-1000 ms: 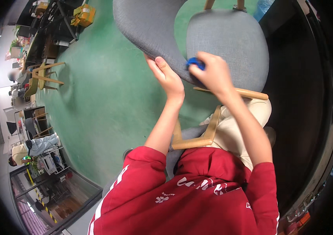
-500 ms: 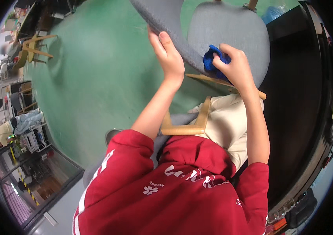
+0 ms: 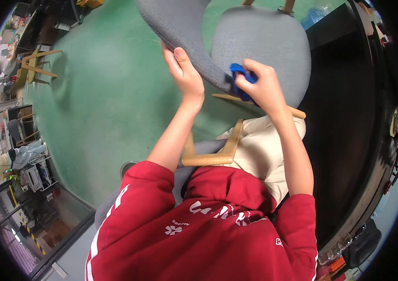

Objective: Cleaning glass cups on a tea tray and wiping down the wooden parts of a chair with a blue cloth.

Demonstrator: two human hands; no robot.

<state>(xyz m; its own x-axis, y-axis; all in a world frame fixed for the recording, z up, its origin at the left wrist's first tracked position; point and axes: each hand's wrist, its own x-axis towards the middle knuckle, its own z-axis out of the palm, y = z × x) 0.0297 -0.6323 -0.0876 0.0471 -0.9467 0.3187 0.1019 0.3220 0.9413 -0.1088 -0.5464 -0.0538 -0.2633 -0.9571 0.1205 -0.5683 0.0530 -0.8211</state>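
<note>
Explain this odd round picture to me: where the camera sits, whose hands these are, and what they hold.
The camera is worn on a person's head and looks down, so you see their own red sleeves and forearms rising from the lower edge. Its very wide lens bends straight lines and rounds the picture.

The left hand grips the edge of a grey fabric chair back. The right hand presses a bunched blue cloth where that back meets the grey seat. The chair has a light wooden frame and stands on a green floor. The person's beige trousers show beneath the arms.

At the far left edge are other wooden chairs and shelving, too small to describe further.
</note>
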